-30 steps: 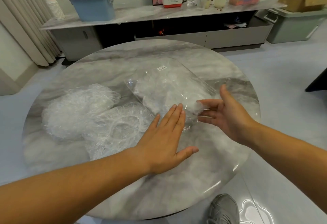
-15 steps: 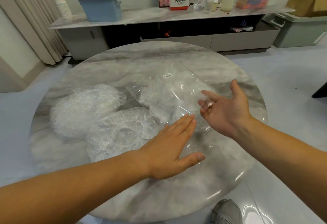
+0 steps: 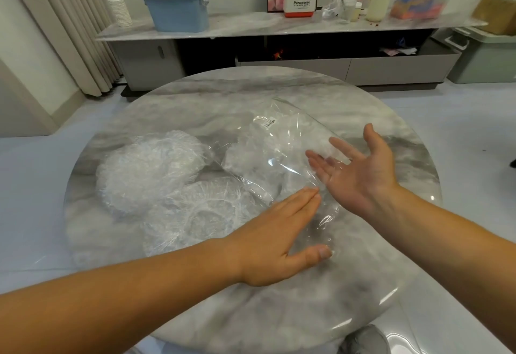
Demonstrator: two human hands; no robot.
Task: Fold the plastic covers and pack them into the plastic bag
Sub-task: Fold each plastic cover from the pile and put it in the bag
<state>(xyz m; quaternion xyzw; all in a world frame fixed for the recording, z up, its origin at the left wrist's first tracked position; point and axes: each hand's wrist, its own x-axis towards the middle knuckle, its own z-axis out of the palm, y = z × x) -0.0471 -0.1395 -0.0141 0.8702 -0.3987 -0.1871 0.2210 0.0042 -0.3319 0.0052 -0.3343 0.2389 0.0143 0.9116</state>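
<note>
A clear plastic bag with a small barcode label lies on the round marble table; crumpled white covers show inside it. My left hand presses flat on the bag's near end, fingers straight. My right hand is palm up with straight fingers at the bag's right edge, its fingertips seen through the clear film. Two loose elastic-rimmed plastic covers lie left of the bag, one farther back and one nearer, beside my left wrist.
A long low cabinet behind the table carries a blue bin, stacked paper cups, a Panasonic box and bottles. A grey-green storage box stands at right. A grey shoe is below the table's near edge.
My right hand has turned more palm up and moved a little away from me along the bag's right edge. My left hand stays flat on the bag's near end.
</note>
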